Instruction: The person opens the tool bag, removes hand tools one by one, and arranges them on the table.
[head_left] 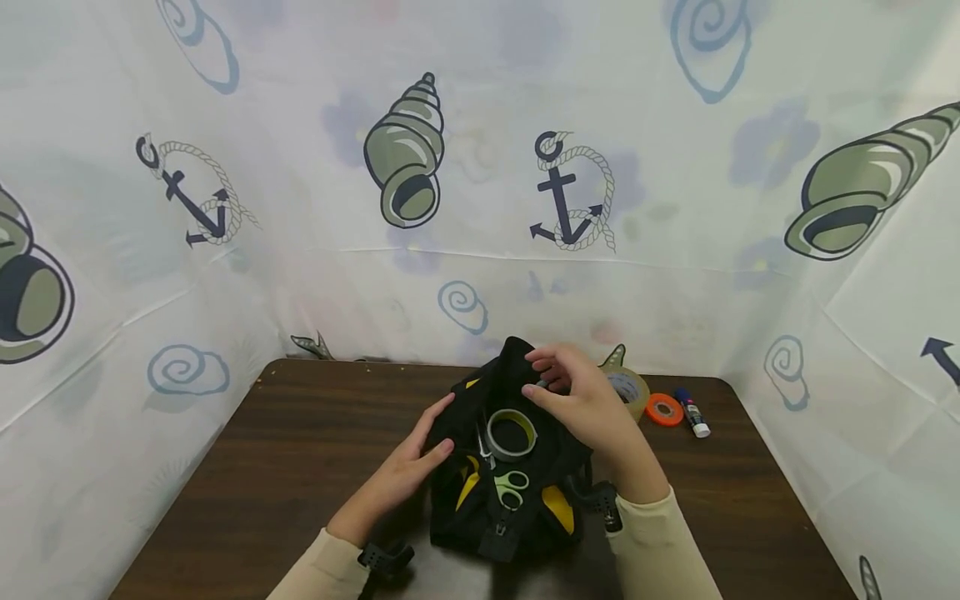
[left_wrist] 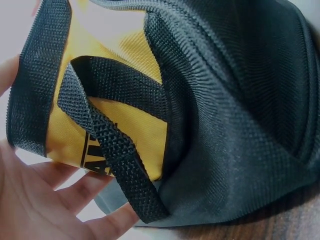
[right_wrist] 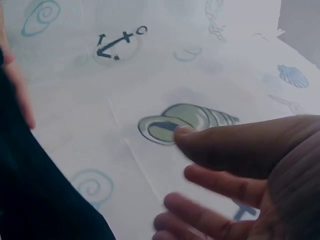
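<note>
Black bag [head_left: 543,462] sits between your 2 hands; it could tip if your left hand [head_left: 405,468], fingers extended against its side, slackens. Your right hand [head_left: 583,402], parted, apparently empty, could knock the nearby tape ring [head_left: 512,456] or scissors [head_left: 501,487] loose.

A curtained-off work space is shown by a wood-grain table [head_left: 300,467], enclosed on three sides by sheeting [head_left: 480,50] printed with shells [head_left: 405,150] and anchors [head_left: 559,200]; the wider room cannot be identified.
</note>
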